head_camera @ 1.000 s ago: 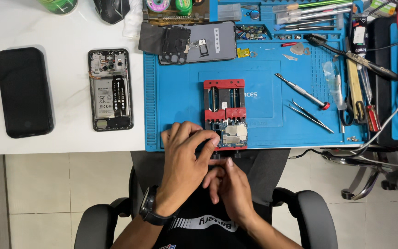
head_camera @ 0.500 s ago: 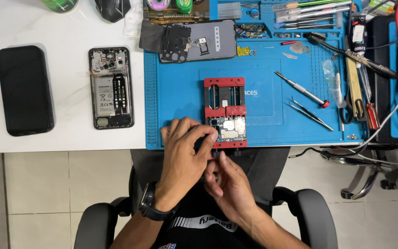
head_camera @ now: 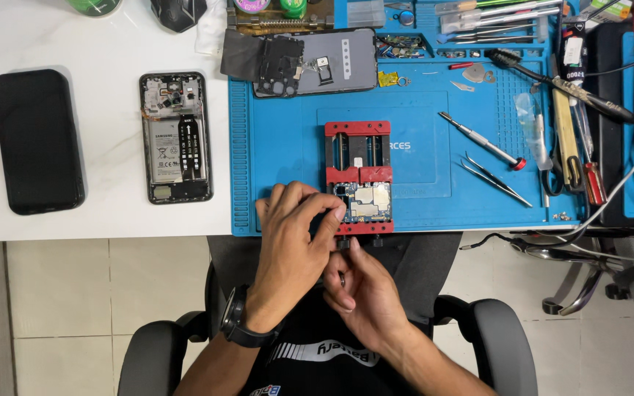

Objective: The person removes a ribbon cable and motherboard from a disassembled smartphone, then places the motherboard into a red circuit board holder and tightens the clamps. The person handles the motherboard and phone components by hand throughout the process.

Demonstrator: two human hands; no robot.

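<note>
A red clamp (head_camera: 357, 178) on the blue ribbed mat (head_camera: 273, 147) near the table's (head_camera: 97, 73) near edge holds a circuit board (head_camera: 365, 201), left hand (head_camera: 296, 233) fingers pinching its left edge, right hand (head_camera: 361, 290) fingers curled at its near knob.

On the white worktop (head_camera: 111, 44) a black phone (head_camera: 38, 141) lies at the far left, its dark screen blank and rectangular with rounded corners. Just to its right the opened phone (head_camera: 176, 137) shows a pale grey battery label (head_camera: 163, 150), upright and oblong, with dark print. On the blue mat (head_camera: 273, 147) sits a small white printed mark (head_camera: 398, 145), right of the red clamp's (head_camera: 357, 150) upper half. At the right edge, a white label (head_camera: 573, 53) wraps a dark tool.
</note>
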